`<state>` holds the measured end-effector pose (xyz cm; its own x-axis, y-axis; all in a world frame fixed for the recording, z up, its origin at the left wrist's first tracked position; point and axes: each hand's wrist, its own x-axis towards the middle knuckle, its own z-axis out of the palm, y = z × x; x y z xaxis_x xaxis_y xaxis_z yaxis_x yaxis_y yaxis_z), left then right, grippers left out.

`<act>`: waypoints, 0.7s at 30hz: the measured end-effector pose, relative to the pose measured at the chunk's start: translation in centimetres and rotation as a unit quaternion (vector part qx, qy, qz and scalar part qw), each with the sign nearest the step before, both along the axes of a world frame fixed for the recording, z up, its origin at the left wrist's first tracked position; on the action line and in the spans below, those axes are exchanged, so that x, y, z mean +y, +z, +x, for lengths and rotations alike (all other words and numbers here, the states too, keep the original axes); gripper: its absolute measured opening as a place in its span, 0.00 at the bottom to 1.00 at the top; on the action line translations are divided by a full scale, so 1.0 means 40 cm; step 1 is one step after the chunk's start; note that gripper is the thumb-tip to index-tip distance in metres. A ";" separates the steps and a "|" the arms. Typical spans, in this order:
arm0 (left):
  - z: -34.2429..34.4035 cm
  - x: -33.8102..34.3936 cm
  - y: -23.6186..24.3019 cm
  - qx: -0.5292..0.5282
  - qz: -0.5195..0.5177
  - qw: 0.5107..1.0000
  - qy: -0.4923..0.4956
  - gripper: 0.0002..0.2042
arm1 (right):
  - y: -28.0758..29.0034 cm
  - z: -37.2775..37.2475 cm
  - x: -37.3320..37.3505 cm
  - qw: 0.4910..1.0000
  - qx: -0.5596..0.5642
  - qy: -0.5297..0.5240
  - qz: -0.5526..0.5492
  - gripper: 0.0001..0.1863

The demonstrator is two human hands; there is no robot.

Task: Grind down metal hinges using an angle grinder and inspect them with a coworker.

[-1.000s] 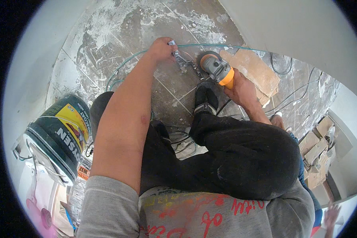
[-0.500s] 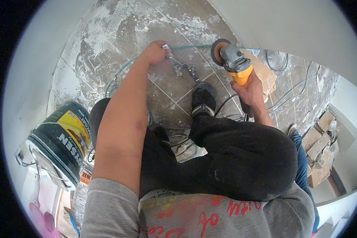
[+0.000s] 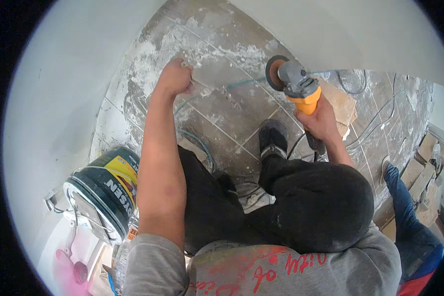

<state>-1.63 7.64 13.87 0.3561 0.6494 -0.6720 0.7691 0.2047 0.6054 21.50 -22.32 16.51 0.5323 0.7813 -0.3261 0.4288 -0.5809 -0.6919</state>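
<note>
Moved: since half a second ago I have lifted the angle grinder [image 3: 296, 84] higher off the floor and swung it further out toward the wall, while my left hand [image 3: 175, 79] has slid further forward along the tiles.
Right hand: my right hand [image 3: 320, 121] is wrapped fully around the grinder's orange handle, fingers closed tight; the grey head and disc point up and away from me, clear of the floor.
Left hand: curled into a loose fist, knuckles up, pressed near the tiled floor [image 3: 222, 118]. Something small and pale shows at the fingertips, but I cannot tell what it is or whether I truly grip it.
Arm pose: left arm stretched nearly straight ahead; right arm bent, wrist cocked upward.
Progress: white dust and residue lie thick along the wall edge, thinner nearer my shoe [image 3: 273, 140]. I judge the grinding partly done, with the dusty patches left.
Nearby: a green hose [image 3: 202, 143] loops by my knee; a dark paint bucket [image 3: 103, 192] stands at my left; another person's blue trouser leg [image 3: 404, 207] is at my right.
</note>
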 end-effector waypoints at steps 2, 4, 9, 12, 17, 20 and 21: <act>0.005 -0.005 0.066 -0.094 -0.032 0.995 0.005 0.09 | 0.000 0.000 -0.007 0.999 0.024 -0.010 0.025 0.33; -0.012 0.000 0.101 -0.148 -0.048 0.987 0.036 0.08 | 0.023 -0.004 -0.001 0.999 0.037 -0.020 0.024 0.32; -0.041 0.000 0.127 -0.219 -0.065 0.971 0.070 0.07 | 0.028 -0.002 -0.008 0.998 0.044 -0.024 0.041 0.31; -0.043 0.002 0.111 -0.220 -0.060 0.972 0.059 0.07 | 0.037 -0.001 -0.007 0.996 0.045 -0.024 0.072 0.31; -0.038 -0.012 0.045 -0.203 -0.105 0.971 0.071 0.06 | 0.040 0.011 -0.014 0.981 0.181 -0.048 0.040 0.26; -0.030 -0.013 0.023 -0.154 -0.128 0.978 0.058 0.05 | 0.039 0.020 -0.012 0.953 0.295 -0.064 0.026 0.22; -0.033 -0.013 0.009 -0.152 -0.132 0.978 0.058 0.05 | 0.043 0.019 -0.010 0.953 0.296 -0.066 0.023 0.22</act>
<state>-2.95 7.13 14.21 0.4987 0.5162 -0.6963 0.5246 0.4597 0.7166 22.26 -22.72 18.22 0.3603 0.7406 -0.5672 -0.1199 -0.5662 -0.8155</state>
